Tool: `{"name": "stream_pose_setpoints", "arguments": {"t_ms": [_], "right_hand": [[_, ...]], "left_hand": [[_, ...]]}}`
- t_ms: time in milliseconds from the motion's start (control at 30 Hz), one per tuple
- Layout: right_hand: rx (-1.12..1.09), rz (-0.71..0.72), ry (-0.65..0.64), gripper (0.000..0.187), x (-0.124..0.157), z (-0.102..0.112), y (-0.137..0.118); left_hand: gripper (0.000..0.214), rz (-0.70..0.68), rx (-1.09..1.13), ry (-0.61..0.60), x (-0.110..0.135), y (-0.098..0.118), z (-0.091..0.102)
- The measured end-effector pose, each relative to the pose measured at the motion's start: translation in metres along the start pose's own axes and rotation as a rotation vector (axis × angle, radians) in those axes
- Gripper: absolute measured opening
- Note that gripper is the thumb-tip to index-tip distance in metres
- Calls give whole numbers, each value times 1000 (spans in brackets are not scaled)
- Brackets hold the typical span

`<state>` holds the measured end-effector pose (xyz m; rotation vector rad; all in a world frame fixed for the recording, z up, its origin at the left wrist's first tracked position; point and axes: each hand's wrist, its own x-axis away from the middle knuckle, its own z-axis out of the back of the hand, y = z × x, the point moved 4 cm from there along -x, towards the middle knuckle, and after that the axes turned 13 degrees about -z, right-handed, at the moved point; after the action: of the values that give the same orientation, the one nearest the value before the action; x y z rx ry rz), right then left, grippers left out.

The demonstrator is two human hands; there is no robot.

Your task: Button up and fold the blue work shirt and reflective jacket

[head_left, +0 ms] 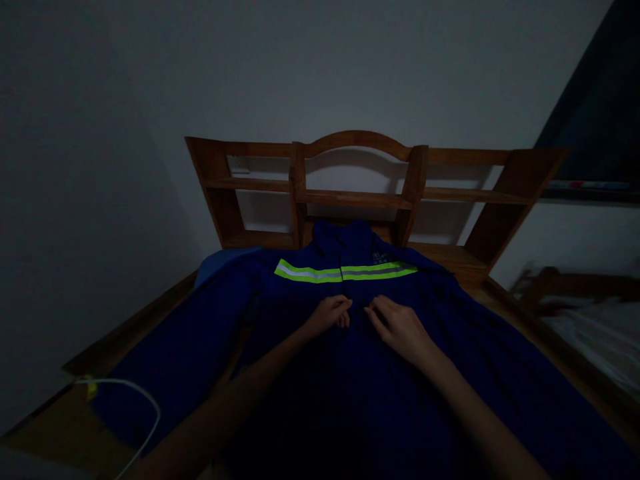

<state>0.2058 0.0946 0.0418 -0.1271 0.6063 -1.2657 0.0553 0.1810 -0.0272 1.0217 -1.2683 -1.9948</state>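
Observation:
A dark blue work jacket [320, 373] lies spread with its collar away from me, a yellow-green and silver reflective band [313, 275] across its chest. Just below that band, left of the front opening, my left hand [330, 313] has its thumb and fingers pinched together. My right hand [399, 325] is a short way to the right, its fingers bent and drawn in toward the thumb. Both hands are over the jacket front. Whatever the fingertips may grip is too dark to make out. The left sleeve in view [185, 340] stretches toward the lower left.
Behind the collar stands a wooden shelf headboard [356, 199] against the wall. A white cable [145, 390] loops over the lower left. A lighter blue cloth [220, 260] shows beyond the sleeve. At the right are a dark window [600, 100] and a pale sheet [600, 333].

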Motion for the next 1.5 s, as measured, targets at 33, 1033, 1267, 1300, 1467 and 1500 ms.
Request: {"name": "stream_pose_setpoints", "arguments": {"t_ms": [33, 1033, 1267, 1300, 1467, 1500], "right_hand": [[19, 10, -11, 22, 14, 7, -9], [-524, -129, -53, 28, 117, -13, -21], [-575, -274, 62, 26, 108, -18, -12], [-598, -316, 66, 26, 109, -21, -9], [-611, -357, 47, 19, 111, -31, 0], [-600, -348, 44, 19, 111, -31, 0]], "left_hand": [[33, -28, -78, 15, 8, 8, 2], [5, -49, -25, 285, 121, 52, -65], [9, -113, -79, 410, 115, 62, -80], [9, -119, -96, 424, 115, 63, -81], [11, -121, -190, 456, 118, 58, -85], [11, -116, -194, 454, 118, 56, -84]]}}
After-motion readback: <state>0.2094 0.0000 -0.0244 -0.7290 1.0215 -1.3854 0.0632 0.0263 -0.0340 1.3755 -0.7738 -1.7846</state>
